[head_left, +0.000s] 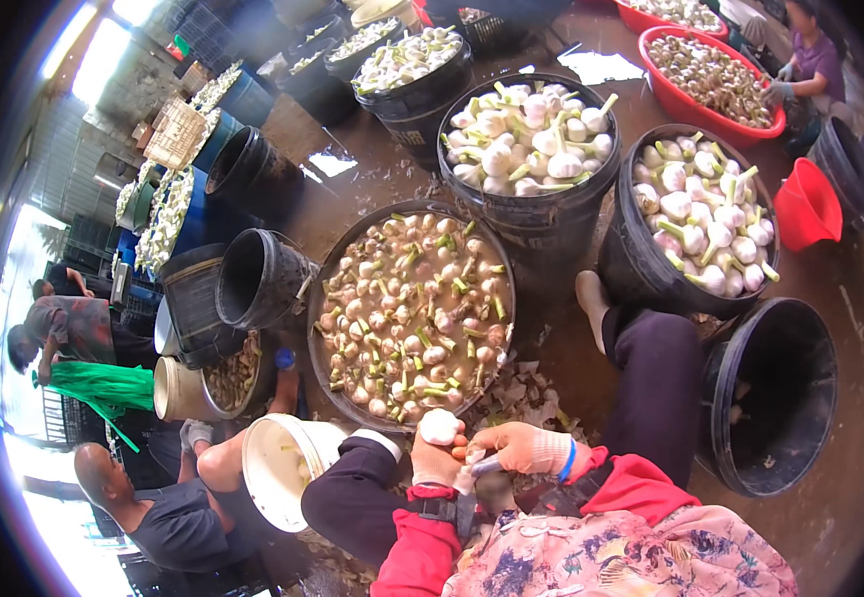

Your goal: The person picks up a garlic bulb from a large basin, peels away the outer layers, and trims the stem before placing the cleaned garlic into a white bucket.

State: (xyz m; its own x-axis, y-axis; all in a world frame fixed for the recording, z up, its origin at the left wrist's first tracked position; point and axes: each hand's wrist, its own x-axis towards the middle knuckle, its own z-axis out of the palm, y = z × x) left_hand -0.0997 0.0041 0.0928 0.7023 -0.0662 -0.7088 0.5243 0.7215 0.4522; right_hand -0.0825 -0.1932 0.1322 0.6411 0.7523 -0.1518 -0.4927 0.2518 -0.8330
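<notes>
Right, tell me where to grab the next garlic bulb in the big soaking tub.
Take a bulb by its round body, coming straight down from above. The bulbs float loose in the tub with tops exposed and short stems pointing every way, so the body is the surer grip.

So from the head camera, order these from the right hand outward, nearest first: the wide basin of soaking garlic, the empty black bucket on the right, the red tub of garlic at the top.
1. Wide basin of soaking garlic, just ahead-left of the right hand.
2. Empty black bucket, off to the right.
3. Red tub, far at the upper right.
</notes>
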